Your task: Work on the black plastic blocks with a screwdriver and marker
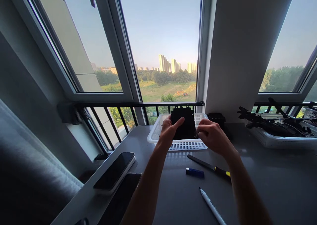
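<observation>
A flat black plastic part (pixel 185 126) with a notched top edge is held up over a white perforated basket (pixel 188 145). My left hand (pixel 168 129) grips it from the left, with the thumb lying across its front. Beside its lower right edge is my right hand (pixel 212 132), fingers curled and closed. Whatever those right fingers pinch is too small and dark to make out. On the table nearer me lie a dark flat tool with a black and yellow handle (pixel 218 170), a blue lighter (pixel 194 172) and a white marker (pixel 211 206).
Two phone-like dark slabs, one upper (pixel 115 170) and one lower (pixel 121 198), lie at the table's left edge. Another white basket (pixel 277 140) with black parts (pixel 279 122) stands at right. A black box-like object (pixel 216 117) sits by the wall. Windows and a railing (pixel 111 104) border the back.
</observation>
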Available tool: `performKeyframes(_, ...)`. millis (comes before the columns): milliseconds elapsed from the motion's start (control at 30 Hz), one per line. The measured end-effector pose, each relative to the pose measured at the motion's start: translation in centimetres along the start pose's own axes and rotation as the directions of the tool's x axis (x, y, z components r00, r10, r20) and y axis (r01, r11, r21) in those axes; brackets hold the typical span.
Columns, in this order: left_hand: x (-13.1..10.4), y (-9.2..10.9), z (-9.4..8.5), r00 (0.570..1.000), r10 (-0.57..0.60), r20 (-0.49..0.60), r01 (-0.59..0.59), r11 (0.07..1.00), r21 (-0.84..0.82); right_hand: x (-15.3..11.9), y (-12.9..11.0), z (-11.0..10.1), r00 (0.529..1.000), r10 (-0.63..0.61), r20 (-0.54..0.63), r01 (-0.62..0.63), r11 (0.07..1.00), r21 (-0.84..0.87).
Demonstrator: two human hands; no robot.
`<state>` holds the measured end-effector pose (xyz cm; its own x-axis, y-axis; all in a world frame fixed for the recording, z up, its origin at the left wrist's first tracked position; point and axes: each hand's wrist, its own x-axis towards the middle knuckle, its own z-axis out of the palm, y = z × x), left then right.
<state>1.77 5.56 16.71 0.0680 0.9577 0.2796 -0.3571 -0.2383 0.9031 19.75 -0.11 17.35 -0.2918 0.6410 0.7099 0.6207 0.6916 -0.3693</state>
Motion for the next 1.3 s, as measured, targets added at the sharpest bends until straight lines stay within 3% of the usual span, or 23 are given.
performKeyframes(67,0.0,-0.1,0.3,0.997,0.081,-0.008,-0.081,0.995,0.061,0.1,0.3,-0.5,0.964,0.113,-0.242,-0.088,0.990,0.113)
performKeyframes(133,0.0,-0.2,0.4,0.988,0.155,-0.015,-0.151,0.977,0.148,0.2,0.7,-0.7,0.860,0.262,-0.438,-0.155,0.952,0.266)
performKeyframes(167,0.0,-0.2,0.4,0.983,0.184,-0.016,-0.177,0.964,0.198,0.3,1.0,-0.7,0.813,0.336,-0.475,-0.176,0.920,0.349)
performKeyframes(233,0.0,-0.3,0.4,0.967,0.252,-0.024,-0.232,0.921,0.313,0.4,1.4,-0.6,0.774,0.455,-0.441,-0.216,0.844,0.492)
performKeyframes(333,-0.2,-0.4,0.5,0.940,0.342,0.009,-0.310,0.841,0.444,0.7,1.8,0.0,0.787,0.553,-0.274,-0.286,0.720,0.632)
performKeyframes(433,-0.4,-0.4,0.8,0.899,0.413,0.146,-0.426,0.748,0.509,0.9,1.9,0.7,0.809,0.581,-0.093,-0.314,0.560,0.767)
performKeyframes(533,-0.6,-0.2,1.0,0.811,0.508,0.290,-0.564,0.546,0.619,1.0,1.8,1.2,0.826,0.561,0.045,-0.324,0.408,0.854)
performKeyframes(633,-0.8,-0.2,0.8,0.733,0.581,0.353,-0.620,0.358,0.698,1.1,1.8,1.5,0.821,0.565,0.076,-0.325,0.353,0.878)
performKeyframes(733,-1.0,-0.5,0.7,0.701,0.629,0.336,-0.603,0.271,0.751,1.2,1.8,1.8,0.811,0.584,0.037,-0.301,0.363,0.882)
performKeyframes(833,-1.0,-1.0,0.9,0.741,0.626,0.243,-0.544,0.348,0.763,1.2,2.0,2.0,0.799,0.601,-0.006,-0.270,0.368,0.890)
performKeyframes(900,-0.6,-1.4,1.1,0.772,0.623,0.127,-0.531,0.523,0.667,1.2,2.2,2.1,0.792,0.610,-0.029,-0.262,0.383,0.886)
performKeyframes(967,-0.1,-1.6,1.3,0.835,0.550,0.004,-0.501,0.758,0.418,1.1,2.5,2.2,0.787,0.614,-0.057,-0.260,0.414,0.873)
performKeyframes(1033,0.4,-1.6,1.3,0.936,0.350,-0.030,-0.346,0.934,0.093,1.1,2.8,2.5,0.786,0.610,-0.096,-0.252,0.459,0.852)
performKeyframes(1067,0.5,-1.6,1.3,0.972,0.233,-0.010,-0.233,0.971,-0.048,1.2,2.9,2.6,0.790,0.602,-0.117,-0.247,0.488,0.837)
performKeyframes(1167,0.3,-1.3,1.7,0.998,-0.017,0.068,0.037,0.953,-0.300,1.2,3.0,3.1,0.806,0.564,-0.180,-0.236,0.585,0.776)
performKeyframes(1300,-0.9,-0.8,3.0,0.974,-0.151,0.169,0.209,0.890,-0.406,1.1,2.7,3.7,0.810,0.497,-0.312,-0.201,0.735,0.647)
